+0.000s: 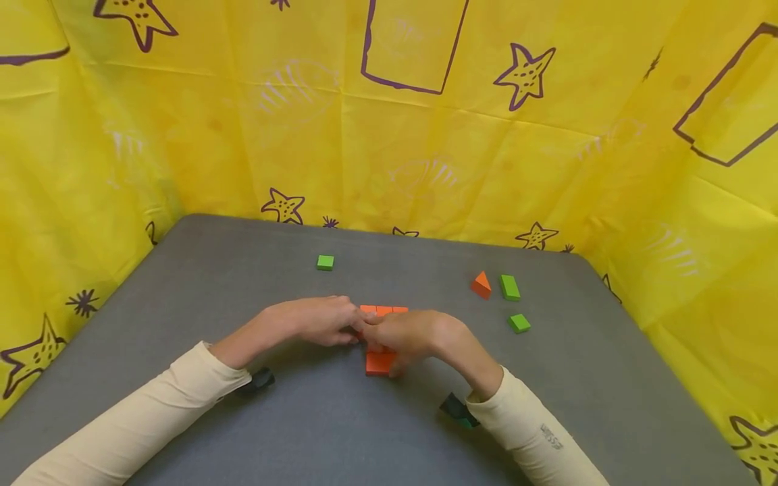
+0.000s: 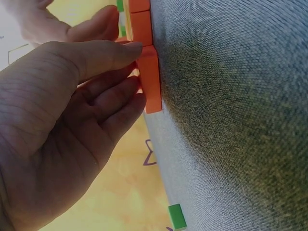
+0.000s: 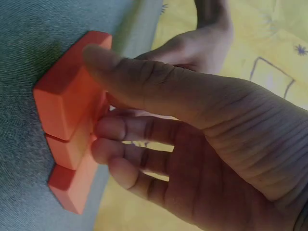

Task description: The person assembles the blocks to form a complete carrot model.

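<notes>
Several orange blocks (image 1: 379,364) lie grouped on the grey table, with small seams between them. My left hand (image 1: 322,320) reaches in from the left; its thumb and fingertips touch an orange block (image 2: 151,82) at the group's side. My right hand (image 1: 410,335) comes from the right and covers much of the group. In the right wrist view, its thumb lies over a large orange block (image 3: 67,91) while the loosely bent fingers touch the neighbouring blocks. The hands meet over the group, hiding its middle.
A green block (image 1: 325,262) lies beyond the left hand. Toward the right are an orange triangular block (image 1: 481,285), a green rectangular block (image 1: 510,287) and a smaller green block (image 1: 519,323). A yellow patterned cloth (image 1: 340,148) surrounds the table's (image 1: 304,432) far sides.
</notes>
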Demonstrator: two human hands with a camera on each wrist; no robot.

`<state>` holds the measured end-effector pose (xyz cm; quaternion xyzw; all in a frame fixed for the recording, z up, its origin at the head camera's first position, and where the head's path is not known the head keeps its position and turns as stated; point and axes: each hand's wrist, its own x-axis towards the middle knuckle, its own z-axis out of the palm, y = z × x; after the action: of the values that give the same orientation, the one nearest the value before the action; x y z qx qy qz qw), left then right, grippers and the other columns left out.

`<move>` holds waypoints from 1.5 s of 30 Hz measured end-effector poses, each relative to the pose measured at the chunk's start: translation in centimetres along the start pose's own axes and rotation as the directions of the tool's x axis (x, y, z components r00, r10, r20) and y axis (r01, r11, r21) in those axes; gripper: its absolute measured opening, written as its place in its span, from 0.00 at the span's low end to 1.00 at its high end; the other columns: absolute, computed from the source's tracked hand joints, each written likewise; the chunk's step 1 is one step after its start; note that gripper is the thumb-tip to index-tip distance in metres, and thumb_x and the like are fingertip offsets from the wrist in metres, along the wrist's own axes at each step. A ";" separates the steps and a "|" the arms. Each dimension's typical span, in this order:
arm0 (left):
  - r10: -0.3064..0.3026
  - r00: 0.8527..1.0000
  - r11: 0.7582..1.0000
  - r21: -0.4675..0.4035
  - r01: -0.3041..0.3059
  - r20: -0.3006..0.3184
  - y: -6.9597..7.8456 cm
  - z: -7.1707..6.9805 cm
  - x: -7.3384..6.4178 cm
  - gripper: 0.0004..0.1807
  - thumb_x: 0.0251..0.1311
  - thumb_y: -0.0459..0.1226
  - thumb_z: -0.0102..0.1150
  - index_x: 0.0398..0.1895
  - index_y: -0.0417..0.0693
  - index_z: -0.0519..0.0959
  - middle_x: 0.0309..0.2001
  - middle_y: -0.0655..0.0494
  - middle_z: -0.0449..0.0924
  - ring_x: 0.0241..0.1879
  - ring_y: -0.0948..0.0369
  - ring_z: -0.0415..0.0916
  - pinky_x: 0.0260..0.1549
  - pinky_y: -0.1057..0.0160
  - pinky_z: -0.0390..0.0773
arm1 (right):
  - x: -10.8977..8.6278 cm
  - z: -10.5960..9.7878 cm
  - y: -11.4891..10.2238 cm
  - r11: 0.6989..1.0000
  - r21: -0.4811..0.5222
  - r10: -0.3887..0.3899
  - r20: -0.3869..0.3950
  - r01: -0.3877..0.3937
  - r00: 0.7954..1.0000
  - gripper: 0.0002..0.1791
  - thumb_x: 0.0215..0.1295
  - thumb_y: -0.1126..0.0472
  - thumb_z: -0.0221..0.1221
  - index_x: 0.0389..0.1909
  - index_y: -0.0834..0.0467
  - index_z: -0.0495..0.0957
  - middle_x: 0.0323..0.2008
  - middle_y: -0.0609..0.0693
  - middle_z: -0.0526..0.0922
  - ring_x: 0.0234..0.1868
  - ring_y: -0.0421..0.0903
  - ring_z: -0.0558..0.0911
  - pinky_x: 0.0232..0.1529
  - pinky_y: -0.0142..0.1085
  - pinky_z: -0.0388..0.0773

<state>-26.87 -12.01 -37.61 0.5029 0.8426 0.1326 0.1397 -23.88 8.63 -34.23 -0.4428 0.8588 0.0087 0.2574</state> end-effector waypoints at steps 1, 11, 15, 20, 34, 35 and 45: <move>-0.002 1.000 1.000 0.002 0.002 0.000 0.0 0.0 0.0 0.16 0.68 0.31 0.65 0.56 0.52 0.88 0.68 0.51 0.81 0.40 0.66 0.79 0.44 0.69 0.82 | 0.1 0.1 0.0 1.000 -0.009 0.006 -0.005 -0.006 1.000 0.35 0.63 0.62 0.73 0.65 0.54 0.64 0.25 0.42 0.73 0.23 0.35 0.67 0.31 0.25 0.65; -0.007 1.000 1.000 0.008 0.007 0.005 0.0 0.1 0.2 0.12 0.68 0.31 0.65 0.51 0.50 0.89 0.59 0.54 0.87 0.35 0.67 0.74 0.40 0.71 0.78 | 0.3 0.2 0.1 0.998 -0.044 0.042 0.000 -0.042 0.999 0.30 0.63 0.61 0.72 0.63 0.54 0.69 0.21 0.39 0.70 0.20 0.35 0.67 0.30 0.26 0.66; -0.006 1.000 1.000 0.022 0.006 -0.005 0.0 0.0 0.0 0.11 0.68 0.31 0.65 0.50 0.49 0.90 0.67 0.50 0.82 0.39 0.65 0.80 0.44 0.68 0.82 | 0.5 0.2 0.0 0.996 -0.063 0.065 -0.008 -0.065 0.998 0.17 0.68 0.51 0.69 0.51 0.53 0.78 0.22 0.39 0.69 0.24 0.36 0.68 0.35 0.28 0.70; 0.019 1.000 0.999 0.028 -0.019 -0.012 -0.1 0.1 -0.1 0.11 0.67 0.31 0.66 0.50 0.48 0.89 0.60 0.53 0.86 0.38 0.66 0.80 0.43 0.69 0.83 | 0.9 0.5 -0.5 0.980 -0.108 0.164 -0.043 -0.168 0.986 0.17 0.67 0.40 0.68 0.41 0.49 0.79 0.20 0.39 0.72 0.31 0.38 0.73 0.48 0.35 0.77; -0.008 1.000 1.000 0.019 0.008 0.026 0.1 0.1 0.3 0.14 0.69 0.32 0.65 0.55 0.48 0.88 0.60 0.55 0.86 0.42 0.64 0.83 0.43 0.69 0.83 | 0.0 -0.3 0.6 0.972 -0.037 0.231 -0.057 -0.234 0.971 0.25 0.69 0.39 0.65 0.58 0.50 0.78 0.36 0.42 0.80 0.42 0.42 0.79 0.54 0.40 0.78; -0.012 0.999 1.000 0.019 0.012 0.032 0.1 0.1 0.4 0.16 0.69 0.32 0.64 0.58 0.49 0.87 0.60 0.55 0.86 0.46 0.62 0.85 0.45 0.67 0.84 | -0.3 -0.5 1.0 0.969 -0.034 0.242 -0.072 -0.245 0.968 0.25 0.70 0.40 0.65 0.59 0.50 0.77 0.39 0.44 0.81 0.44 0.43 0.80 0.53 0.42 0.78; -0.073 0.996 0.997 0.004 0.073 0.058 0.5 0.0 0.4 0.24 0.72 0.32 0.60 0.70 0.51 0.78 0.75 0.56 0.73 0.77 0.55 0.68 0.70 0.50 0.75 | -5.0 -2.4 8.4 0.860 -0.025 0.468 -0.358 -0.509 0.808 0.26 0.74 0.49 0.63 0.65 0.59 0.74 0.59 0.61 0.79 0.52 0.57 0.84 0.57 0.54 0.81</move>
<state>-26.66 -11.48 -37.48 0.4756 0.8561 0.1122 0.1683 -28.94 16.93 -31.62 -0.2160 0.9728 0.0500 0.0675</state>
